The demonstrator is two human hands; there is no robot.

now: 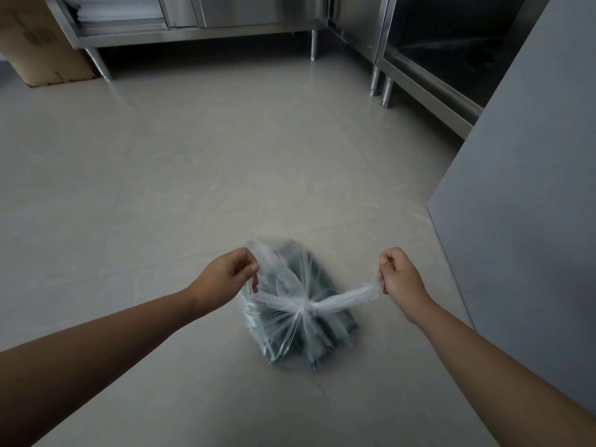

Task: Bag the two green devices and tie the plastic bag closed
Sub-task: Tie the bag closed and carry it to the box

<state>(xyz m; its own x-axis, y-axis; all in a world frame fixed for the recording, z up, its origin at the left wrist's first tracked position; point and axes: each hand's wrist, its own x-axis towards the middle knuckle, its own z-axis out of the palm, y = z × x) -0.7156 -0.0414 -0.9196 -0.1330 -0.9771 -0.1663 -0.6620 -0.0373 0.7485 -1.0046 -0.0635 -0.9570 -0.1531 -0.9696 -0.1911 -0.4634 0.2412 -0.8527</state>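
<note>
Holding the bag point(300, 321) by its two handles, one in each fist. Gripping the left handle point(269, 264) in the left hand point(230, 274), fingers curled round the plastic, thumb on top. Pinching the right handle point(350, 298) in the right hand point(398, 274), fingers closed tight on the twisted strip, pulled taut and nearly level. Between the hands, slightly below them in the view and nearer the body, a knot point(303, 307) at the bag's mouth, with plastic gathered into it from all sides. Under the knot, inside the clear plastic, the devices point(322, 340), dark green, lying close together; hard to tell one from the other through the creases. Resting on the floor point(193, 188), pale and glossy, or just above it: cannot tell which. Farther off, beyond the hands, steel cabinets point(245, 24) on legs, a box point(35, 46) at the far left, and a grey panel point(532, 221) well to the right of the right hand
</note>
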